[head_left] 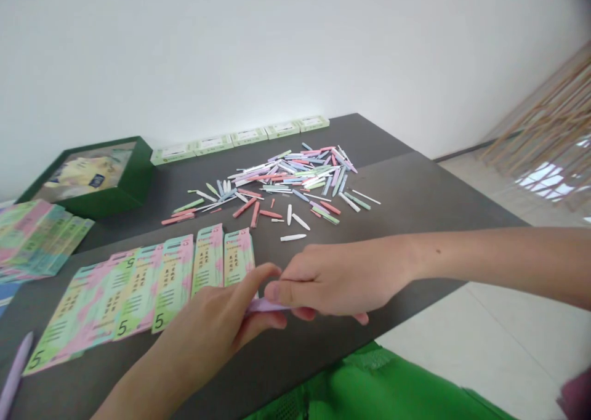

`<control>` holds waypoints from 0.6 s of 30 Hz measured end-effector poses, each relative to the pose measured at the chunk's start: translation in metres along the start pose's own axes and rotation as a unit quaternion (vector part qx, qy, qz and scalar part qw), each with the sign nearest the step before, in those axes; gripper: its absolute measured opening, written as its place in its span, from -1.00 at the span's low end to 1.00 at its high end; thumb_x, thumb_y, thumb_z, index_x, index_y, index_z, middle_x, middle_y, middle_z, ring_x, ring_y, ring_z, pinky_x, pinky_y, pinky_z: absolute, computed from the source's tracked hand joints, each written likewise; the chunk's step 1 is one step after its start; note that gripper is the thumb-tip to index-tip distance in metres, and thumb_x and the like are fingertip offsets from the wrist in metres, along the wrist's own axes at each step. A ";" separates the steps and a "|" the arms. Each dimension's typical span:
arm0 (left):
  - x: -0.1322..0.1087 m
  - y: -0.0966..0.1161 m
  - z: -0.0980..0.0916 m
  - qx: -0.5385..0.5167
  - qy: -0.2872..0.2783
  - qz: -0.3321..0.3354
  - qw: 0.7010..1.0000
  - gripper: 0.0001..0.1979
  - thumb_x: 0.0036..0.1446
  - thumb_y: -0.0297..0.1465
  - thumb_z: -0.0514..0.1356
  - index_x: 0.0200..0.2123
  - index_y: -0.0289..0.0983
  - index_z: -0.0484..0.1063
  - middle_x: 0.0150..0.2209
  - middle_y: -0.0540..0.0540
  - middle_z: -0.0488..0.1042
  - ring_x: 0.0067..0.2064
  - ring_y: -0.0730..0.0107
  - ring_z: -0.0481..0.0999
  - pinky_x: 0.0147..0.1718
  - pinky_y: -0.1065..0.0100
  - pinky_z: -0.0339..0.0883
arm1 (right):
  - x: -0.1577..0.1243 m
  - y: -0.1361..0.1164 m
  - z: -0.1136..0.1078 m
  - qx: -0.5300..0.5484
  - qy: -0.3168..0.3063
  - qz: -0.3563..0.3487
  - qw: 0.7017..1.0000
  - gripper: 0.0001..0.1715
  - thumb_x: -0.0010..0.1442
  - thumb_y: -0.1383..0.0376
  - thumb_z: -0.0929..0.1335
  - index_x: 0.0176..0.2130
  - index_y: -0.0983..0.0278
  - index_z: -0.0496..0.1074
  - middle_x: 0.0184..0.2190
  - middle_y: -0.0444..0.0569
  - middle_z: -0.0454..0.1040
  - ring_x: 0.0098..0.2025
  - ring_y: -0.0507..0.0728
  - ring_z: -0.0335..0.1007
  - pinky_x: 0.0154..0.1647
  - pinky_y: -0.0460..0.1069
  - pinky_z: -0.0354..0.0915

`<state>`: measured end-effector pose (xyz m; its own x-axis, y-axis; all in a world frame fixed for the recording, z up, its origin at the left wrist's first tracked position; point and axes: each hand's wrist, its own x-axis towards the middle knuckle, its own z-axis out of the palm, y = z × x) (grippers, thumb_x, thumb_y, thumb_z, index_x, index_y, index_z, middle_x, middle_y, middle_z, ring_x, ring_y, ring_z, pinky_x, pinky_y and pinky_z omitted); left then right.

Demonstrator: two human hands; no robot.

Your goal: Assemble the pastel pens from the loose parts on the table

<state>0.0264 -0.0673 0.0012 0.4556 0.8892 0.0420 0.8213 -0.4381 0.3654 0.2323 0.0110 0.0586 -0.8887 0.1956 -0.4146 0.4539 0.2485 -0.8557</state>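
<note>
Both hands meet above the near part of the dark table over a lavender pen [268, 305], of which only a short stretch shows. My left hand [231, 312] pinches it from the left. My right hand [332, 278] is closed round its right side, thumb on top, and hides that end. Just beyond the hands lie white pen pieces [293, 238]. Past them spreads a pile of loose pen parts [295, 173] in pink, white, blue, green and lavender. Another lavender pen [16, 371] lies at the lower left edge.
Printed green-and-pink cards [170, 278] lie in a row left of my hands, with stacked packs [41, 235] behind. A green box [133, 180] holds a yellowish bag. Several small boxes [249, 136] line the wall. Green fabric [383, 386] shows below the table edge.
</note>
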 end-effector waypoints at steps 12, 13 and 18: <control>-0.002 -0.004 -0.004 -0.195 0.042 -0.029 0.979 -0.61 0.31 -0.15 -0.04 -0.44 -0.19 0.42 -0.62 0.08 0.41 -0.59 0.46 0.36 -0.58 0.44 0.12 | -0.011 0.008 0.012 -0.157 0.302 -0.149 0.928 -0.66 0.37 0.14 0.23 -0.39 0.28 0.21 -0.68 -0.32 0.01 -0.64 -0.12 -0.10 -0.60 -0.18 -0.12; -0.002 -0.005 -0.004 -0.224 0.064 -0.034 0.972 -0.60 0.30 -0.14 -0.03 -0.45 -0.19 0.43 -0.62 0.07 0.40 -0.58 0.45 0.36 -0.58 0.45 0.12 | -0.012 0.010 0.012 -0.149 0.313 -0.171 0.922 -0.68 0.36 0.11 0.24 -0.33 0.29 0.23 -0.66 -0.33 0.05 -0.64 -0.13 -0.08 -0.60 -0.18 -0.11; -0.001 -0.008 0.002 -0.310 0.101 -0.070 0.943 -0.59 0.29 -0.10 0.00 -0.46 -0.19 0.44 -0.56 0.02 0.40 -0.51 0.46 0.35 -0.60 0.49 0.12 | -0.004 0.014 0.010 -0.204 0.330 -0.212 0.897 -0.63 0.26 0.06 0.35 -0.14 0.29 0.26 -0.53 -0.26 0.30 -0.59 -0.12 0.07 -0.57 -0.19 -0.04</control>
<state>0.0194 -0.0649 -0.0034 0.2320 0.9670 0.1056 0.4822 -0.2087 0.8508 0.2420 0.0038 0.0449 -0.8159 0.4875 0.3110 0.1890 0.7331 -0.6533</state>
